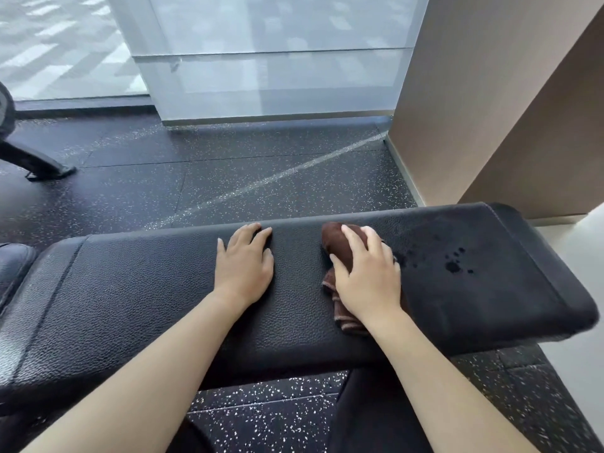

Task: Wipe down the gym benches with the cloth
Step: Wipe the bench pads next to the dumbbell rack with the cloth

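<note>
cloth (pixel 336 243) under right hand (pixel 366 273)

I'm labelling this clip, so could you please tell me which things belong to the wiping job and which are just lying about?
Job: brown cloth, bench pad, right hand holding the cloth, left hand on the pad, wet spots.
Lying about: speckled floor, glass panel, beige wall.

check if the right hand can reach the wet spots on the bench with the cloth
Probably yes: the right hand holds the cloth on the bench beside the wet spots, with only bare pad between them.
</note>
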Available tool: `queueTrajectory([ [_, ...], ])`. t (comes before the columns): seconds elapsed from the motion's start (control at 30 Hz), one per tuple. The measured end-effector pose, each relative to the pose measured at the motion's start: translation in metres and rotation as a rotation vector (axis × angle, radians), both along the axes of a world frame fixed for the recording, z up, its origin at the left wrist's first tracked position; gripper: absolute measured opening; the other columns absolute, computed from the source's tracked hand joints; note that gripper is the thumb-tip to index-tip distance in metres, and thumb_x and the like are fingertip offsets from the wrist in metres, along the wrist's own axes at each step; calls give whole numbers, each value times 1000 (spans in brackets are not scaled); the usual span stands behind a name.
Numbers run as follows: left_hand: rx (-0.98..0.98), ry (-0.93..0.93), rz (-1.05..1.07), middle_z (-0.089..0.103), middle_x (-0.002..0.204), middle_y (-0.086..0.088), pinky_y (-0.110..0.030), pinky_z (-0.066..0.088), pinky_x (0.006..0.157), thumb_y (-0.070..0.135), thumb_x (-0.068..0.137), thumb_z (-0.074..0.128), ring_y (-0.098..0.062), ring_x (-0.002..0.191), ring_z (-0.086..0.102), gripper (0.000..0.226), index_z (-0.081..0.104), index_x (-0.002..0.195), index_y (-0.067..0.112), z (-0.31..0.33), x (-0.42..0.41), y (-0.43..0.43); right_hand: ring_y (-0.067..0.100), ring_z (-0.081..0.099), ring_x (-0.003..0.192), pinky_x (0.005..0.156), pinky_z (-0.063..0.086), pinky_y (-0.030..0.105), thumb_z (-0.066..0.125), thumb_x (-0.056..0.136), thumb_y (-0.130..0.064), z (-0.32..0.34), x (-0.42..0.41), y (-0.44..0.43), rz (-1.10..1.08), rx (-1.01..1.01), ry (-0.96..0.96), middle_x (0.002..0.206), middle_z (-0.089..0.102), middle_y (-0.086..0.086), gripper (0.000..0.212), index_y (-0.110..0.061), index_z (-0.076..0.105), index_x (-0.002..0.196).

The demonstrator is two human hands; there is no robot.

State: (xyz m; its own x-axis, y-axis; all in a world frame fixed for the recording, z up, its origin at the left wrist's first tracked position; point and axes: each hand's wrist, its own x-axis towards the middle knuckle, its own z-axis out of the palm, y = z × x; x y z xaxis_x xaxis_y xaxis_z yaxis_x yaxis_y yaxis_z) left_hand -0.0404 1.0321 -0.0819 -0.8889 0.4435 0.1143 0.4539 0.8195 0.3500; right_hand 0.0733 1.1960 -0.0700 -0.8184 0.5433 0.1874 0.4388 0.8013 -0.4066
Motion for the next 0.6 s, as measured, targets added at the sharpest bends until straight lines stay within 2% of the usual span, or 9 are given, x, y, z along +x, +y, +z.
queueTrajectory([
  [0.17,19,-11,-12,35,144,7,-56,1,112,44,91,40,-14,138,21,45,41,135,34,1,8,37,30,35,125,97,33,50,46,89,-49,2,-22,11,-39,32,-53,145,33,5,53,-31,37,139],
  [0.43,-10,65,31,40,138,9,-56,9,113,51,85,35,-13,133,27,46,43,129,38,-5,7,40,34,37,124,99,33,50,47,89,-48,3,-79,42,-25,22,-88,144,34,8,52,-28,38,137],
  [0.6,-17,63,45,40,137,10,-56,10,113,53,83,30,-12,133,28,49,43,128,39,-4,6,40,34,39,121,98,33,50,48,89,-47,1,-84,47,4,15,-83,143,35,8,53,-28,39,137],
])
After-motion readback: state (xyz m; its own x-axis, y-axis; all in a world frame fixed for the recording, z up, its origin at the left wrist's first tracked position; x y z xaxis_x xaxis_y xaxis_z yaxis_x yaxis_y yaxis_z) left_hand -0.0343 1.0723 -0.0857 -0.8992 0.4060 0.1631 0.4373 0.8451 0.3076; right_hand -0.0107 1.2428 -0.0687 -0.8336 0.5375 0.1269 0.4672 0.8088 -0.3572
